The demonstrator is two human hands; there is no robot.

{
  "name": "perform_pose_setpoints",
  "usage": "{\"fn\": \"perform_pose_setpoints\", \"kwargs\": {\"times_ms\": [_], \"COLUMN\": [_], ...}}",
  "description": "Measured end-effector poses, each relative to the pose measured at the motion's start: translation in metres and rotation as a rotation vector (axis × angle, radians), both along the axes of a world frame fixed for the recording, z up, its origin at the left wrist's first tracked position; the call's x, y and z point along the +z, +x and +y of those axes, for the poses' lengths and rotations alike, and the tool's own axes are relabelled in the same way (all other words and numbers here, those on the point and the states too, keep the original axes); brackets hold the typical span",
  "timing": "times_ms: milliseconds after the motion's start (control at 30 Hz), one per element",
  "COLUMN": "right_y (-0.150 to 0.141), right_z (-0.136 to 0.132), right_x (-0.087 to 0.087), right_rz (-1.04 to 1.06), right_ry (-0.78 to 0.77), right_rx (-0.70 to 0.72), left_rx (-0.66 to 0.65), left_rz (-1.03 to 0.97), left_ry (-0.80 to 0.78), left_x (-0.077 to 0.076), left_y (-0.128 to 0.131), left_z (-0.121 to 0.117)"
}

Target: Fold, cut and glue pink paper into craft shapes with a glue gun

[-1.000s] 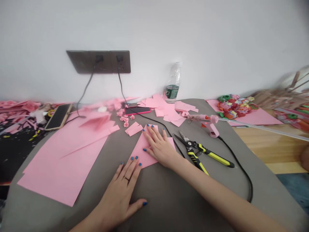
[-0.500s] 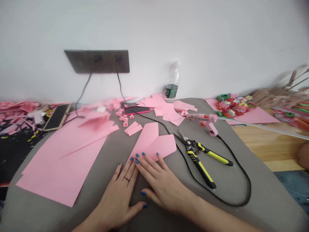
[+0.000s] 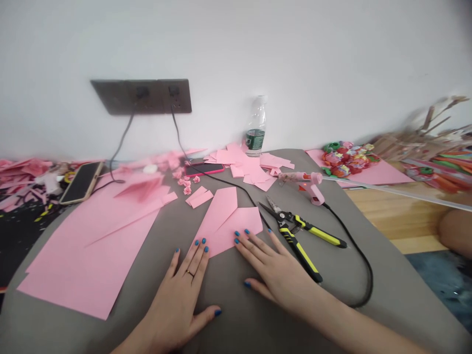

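A folded piece of pink paper (image 3: pixel 225 216) lies on the grey table, with two flaps spreading away from a narrow near corner. My left hand (image 3: pixel 180 290) is flat, its fingertips resting on that near corner and its thumb stretched to the right. My right hand (image 3: pixel 278 268) lies open with fingers spread, its fingertips at the paper's lower right edge. Just beyond the right hand are yellow-and-black shears (image 3: pixel 298 231), blades apart. Large pink sheets (image 3: pixel 84 255) lie to the left of my left hand.
A pink glue gun (image 3: pixel 311 187) with a black cord stands at the right. Near the wall are a bottle (image 3: pixel 255 128), a pink-edged phone (image 3: pixel 204 169), small paper roses (image 3: pixel 187 184) and pink scraps (image 3: pixel 254 167). Another phone (image 3: pixel 81 183) lies left. A person's limb (image 3: pixel 455 231) shows far right.
My right hand slid from the paper's upper right flap down beside my left hand, then moved right to the lower edge. My left hand stayed on the near corner. The view shifted slightly.
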State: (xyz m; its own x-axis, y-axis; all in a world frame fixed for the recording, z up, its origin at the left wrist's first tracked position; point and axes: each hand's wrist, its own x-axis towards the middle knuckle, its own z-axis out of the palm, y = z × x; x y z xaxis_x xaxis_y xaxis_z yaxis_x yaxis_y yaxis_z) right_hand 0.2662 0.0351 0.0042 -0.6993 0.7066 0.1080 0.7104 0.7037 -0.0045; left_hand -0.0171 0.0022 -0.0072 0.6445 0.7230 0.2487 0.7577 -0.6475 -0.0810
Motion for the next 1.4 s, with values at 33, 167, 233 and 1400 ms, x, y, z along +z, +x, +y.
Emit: {"fn": "perform_pose_setpoints", "kwargs": {"times_ms": [33, 167, 233, 1400], "right_y": [0.007, 0.029, 0.035, -0.046], "right_z": [0.0, 0.002, 0.004, -0.013], "right_x": [0.0, 0.0, 0.0, 0.022], "right_rz": [-0.011, -0.036, -0.037, 0.107], "right_ry": [0.04, 0.141, 0.159, -0.405], "right_rx": [-0.03, -0.134, -0.169, -0.122], "left_rx": [-0.002, -0.01, -0.003, -0.057], "left_rz": [-0.002, -0.022, -0.027, 0.046], "left_ry": [0.002, -0.04, -0.073, 0.006], "left_x": [0.001, 0.003, 0.004, 0.029], "left_y": [0.0, -0.002, -0.004, -0.054], "left_z": [0.001, 0.004, 0.006, -0.002]}}
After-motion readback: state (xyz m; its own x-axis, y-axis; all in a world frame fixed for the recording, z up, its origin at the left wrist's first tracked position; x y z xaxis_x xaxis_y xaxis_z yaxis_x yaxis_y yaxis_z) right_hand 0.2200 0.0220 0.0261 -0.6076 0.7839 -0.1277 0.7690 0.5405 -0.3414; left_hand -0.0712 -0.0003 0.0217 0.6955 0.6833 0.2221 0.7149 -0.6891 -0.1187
